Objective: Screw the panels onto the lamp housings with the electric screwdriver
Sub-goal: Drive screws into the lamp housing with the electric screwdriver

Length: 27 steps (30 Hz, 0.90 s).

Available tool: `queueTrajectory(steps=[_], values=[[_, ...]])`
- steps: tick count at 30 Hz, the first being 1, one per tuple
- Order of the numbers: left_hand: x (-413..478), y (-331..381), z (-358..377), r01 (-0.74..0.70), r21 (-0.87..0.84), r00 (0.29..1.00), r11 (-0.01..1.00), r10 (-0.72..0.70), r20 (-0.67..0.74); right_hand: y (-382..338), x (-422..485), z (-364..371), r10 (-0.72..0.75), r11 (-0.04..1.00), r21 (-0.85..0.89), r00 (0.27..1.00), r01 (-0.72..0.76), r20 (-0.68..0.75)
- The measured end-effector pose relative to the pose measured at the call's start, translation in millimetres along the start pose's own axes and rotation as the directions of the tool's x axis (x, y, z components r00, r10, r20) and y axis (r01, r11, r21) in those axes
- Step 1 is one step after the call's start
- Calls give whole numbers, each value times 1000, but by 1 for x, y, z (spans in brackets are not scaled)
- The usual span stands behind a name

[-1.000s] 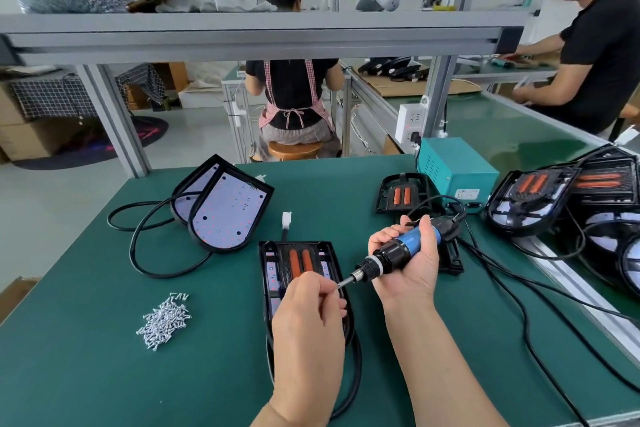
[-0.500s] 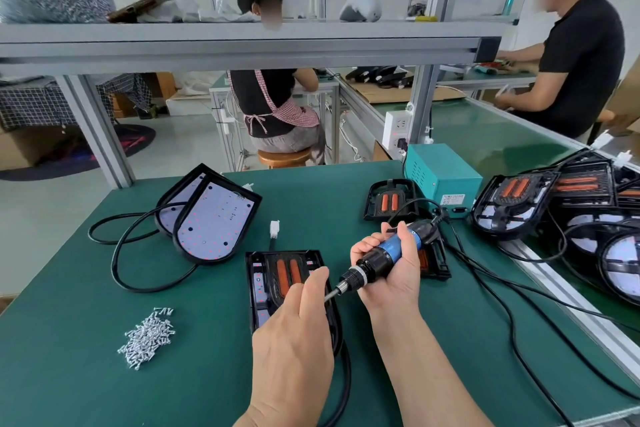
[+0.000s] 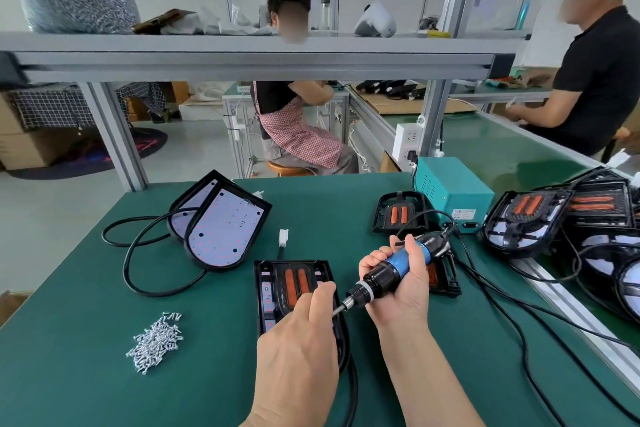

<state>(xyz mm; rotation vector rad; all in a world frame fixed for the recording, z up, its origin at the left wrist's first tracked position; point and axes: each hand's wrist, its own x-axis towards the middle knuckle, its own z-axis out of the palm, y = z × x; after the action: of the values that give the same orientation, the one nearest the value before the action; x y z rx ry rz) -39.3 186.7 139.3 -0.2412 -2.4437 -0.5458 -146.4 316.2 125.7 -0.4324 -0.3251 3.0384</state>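
Your right hand (image 3: pixel 398 282) is wrapped around the screwdriver (image 3: pixel 391 272), bit angled down-left toward your left hand (image 3: pixel 304 329). Left fingers are curled at the bit tip, over the housing (image 3: pixel 273 291) lying flat on the green table (image 3: pixel 86 340); can't tell if they pinch a screw. Loose screws (image 3: pixel 156 343) sit piled left of the housing. Two panels (image 3: pixel 221 229) lie overlapped further back-left. More housings are stacked at right.

bright, even indoor light with soft faint shadows on the green table (image 3: pixel 86 340), sharp at centre, wide-angle bending at the edges.
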Motion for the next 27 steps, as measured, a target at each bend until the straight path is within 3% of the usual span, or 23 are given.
queueTrajectory(steps=[27], values=[[7, 1, 0, -32, 42, 998, 999, 34, -44, -1, 1, 2, -33, 998, -52, 999, 33, -9]])
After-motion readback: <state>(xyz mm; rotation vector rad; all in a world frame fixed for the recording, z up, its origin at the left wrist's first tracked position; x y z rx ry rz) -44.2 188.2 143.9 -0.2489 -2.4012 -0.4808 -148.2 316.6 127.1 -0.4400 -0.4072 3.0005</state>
